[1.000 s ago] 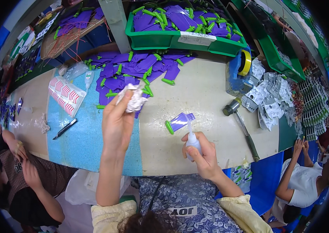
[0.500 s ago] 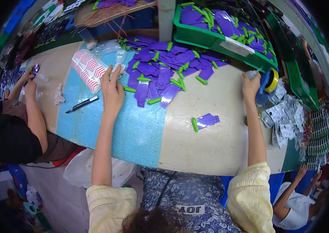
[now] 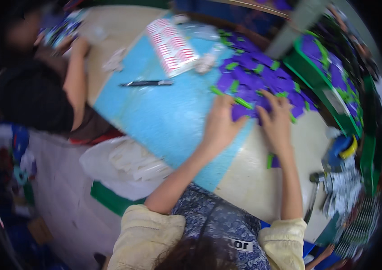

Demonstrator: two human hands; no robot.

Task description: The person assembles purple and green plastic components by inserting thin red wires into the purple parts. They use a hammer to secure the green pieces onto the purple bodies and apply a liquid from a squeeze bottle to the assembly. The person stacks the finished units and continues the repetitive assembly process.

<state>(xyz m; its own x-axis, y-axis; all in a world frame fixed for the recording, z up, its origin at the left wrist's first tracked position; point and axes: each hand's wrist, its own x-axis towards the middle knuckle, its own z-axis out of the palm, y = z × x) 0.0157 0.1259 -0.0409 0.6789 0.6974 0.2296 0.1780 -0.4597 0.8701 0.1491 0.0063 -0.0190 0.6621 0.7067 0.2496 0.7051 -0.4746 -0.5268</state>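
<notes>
**Holding Your Left Hand (image 3: 220,122) and Right Hand (image 3: 275,120) at the Edge of the Purple Pieces (image 3: 281,84)**

Your left forearm slants up and to the right across the blue mat (image 3: 164,108), with the sleeve pushed back near the elbow. Your right forearm rises almost straight, leaning slightly left, and the hand at its end is angled toward the other one. Both palms face mostly down, and the two hands are near each other but apart.

In each hand your grip is spread: the left thumb points right, away from its fingers, and the right thumb is parted from the forefinger. The view is blurred, so you cannot tell whether any fingertip presses on a piece.

The purple pieces, with their green ends, lie heaped on the table (image 3: 245,173), directly under and beyond your fingers. One purple piece (image 3: 239,111) with a green end (image 3: 243,103) sits just right of your left fingers, between that grip and the right one. Another green-ended piece (image 3: 270,161) lies apart from the heap, beside your right forearm and partly covered by it.

Left of the heap are a crumpled white wad (image 3: 205,64) and a red-striped package (image 3: 171,47); a dark pen-shaped tool (image 3: 148,83) lies nearer you.
</notes>
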